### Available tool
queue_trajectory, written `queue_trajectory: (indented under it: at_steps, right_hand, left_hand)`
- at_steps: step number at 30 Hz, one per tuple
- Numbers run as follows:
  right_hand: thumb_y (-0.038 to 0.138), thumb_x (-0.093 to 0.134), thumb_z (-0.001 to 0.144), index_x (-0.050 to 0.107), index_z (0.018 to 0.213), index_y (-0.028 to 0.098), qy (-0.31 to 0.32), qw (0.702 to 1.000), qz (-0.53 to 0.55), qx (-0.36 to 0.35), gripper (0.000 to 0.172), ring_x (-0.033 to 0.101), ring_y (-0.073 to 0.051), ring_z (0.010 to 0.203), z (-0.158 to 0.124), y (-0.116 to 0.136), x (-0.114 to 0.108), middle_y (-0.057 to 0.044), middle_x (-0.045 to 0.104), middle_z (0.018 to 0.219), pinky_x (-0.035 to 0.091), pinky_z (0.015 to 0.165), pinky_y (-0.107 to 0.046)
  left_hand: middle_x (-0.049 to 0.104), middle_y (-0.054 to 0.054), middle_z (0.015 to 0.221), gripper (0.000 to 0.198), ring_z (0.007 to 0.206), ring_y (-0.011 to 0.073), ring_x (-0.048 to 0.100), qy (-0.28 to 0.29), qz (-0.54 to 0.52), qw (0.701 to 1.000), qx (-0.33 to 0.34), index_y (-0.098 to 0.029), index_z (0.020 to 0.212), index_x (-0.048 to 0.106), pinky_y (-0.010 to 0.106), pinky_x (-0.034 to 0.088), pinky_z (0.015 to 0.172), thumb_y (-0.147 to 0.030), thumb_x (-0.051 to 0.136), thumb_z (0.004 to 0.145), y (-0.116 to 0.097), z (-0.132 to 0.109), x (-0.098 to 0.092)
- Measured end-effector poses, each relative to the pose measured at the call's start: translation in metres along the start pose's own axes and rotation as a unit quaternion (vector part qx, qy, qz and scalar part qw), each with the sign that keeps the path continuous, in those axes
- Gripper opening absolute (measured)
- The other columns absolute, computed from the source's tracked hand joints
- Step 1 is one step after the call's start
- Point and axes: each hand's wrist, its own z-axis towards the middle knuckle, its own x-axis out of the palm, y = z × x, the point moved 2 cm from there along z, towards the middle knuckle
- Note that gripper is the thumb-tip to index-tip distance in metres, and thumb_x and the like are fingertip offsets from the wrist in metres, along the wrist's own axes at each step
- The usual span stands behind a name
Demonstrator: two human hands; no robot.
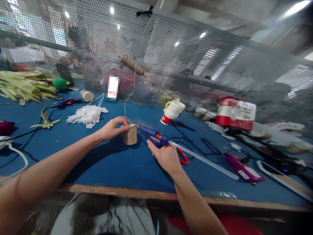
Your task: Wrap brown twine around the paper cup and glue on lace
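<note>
My left hand point(114, 128) is closed at the rim of a small twine-wrapped cup point(130, 136), its thumb and fingers pinched there. From the cup a strand of twine point(125, 106) runs up to a twine spool point(132, 64) hung at the perforated screen. Whether the fingertips also pinch the strand, I cannot tell. My right hand point(166, 156) is wrapped round the handle of a blue hot glue gun point(154, 135). Its nozzle points left at the cup's rim, and a long clear glue stick point(205, 160) sticks out of its back.
Stacked paper cups point(172, 112) lean behind the glue gun, near red-handled scissors point(183, 156). Crumpled white cloth point(86, 115), another glue gun point(68, 102) and corn husks point(24, 86) lie left. A purple device point(244, 169) and phone point(283, 178) lie right. The perforated screen point(156, 42) bounds the back.
</note>
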Motion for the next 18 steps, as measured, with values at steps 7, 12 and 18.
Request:
queue_trajectory:
  at_steps: [7,12,18]
  right_hand:
    - [0.027,0.042,0.077,0.068,0.078,0.018,-0.020,0.996,0.090,0.019,0.028,0.058,-0.017,0.053,-0.0028,0.0011,0.0059,-0.006,0.064,0.059,0.045,0.058,-0.028]
    - [0.027,0.043,0.076,0.068,0.075,0.018,-0.007,0.994,0.102,0.032,0.027,0.055,-0.016,0.046,-0.0045,-0.0019,0.0077,-0.003,0.061,0.050,0.045,0.054,-0.027]
    - [0.035,0.046,0.076,0.063,0.060,0.019,-0.032,0.972,0.200,0.117,0.029,0.053,-0.014,0.038,-0.0045,0.0024,0.0034,-0.001,0.056,0.042,0.045,0.047,-0.025]
  left_hand:
    - [0.052,0.011,0.105,0.010,0.101,0.0167,0.049,0.005,-0.006,1.000,-0.009,-0.013,0.072,0.051,0.036,0.032,0.093,-0.022,0.049,0.075,-0.0011,0.0000,0.0004]
    - [0.052,0.011,0.105,0.010,0.101,0.0163,0.049,0.008,-0.011,1.000,-0.011,-0.013,0.072,0.051,0.035,0.032,0.094,-0.023,0.050,0.075,-0.0003,0.0001,0.0007]
    - [0.052,0.010,0.104,0.010,0.101,0.0166,0.049,0.006,-0.019,1.000,-0.010,-0.013,0.070,0.050,0.035,0.033,0.093,-0.021,0.050,0.074,-0.0018,-0.0001,0.0006]
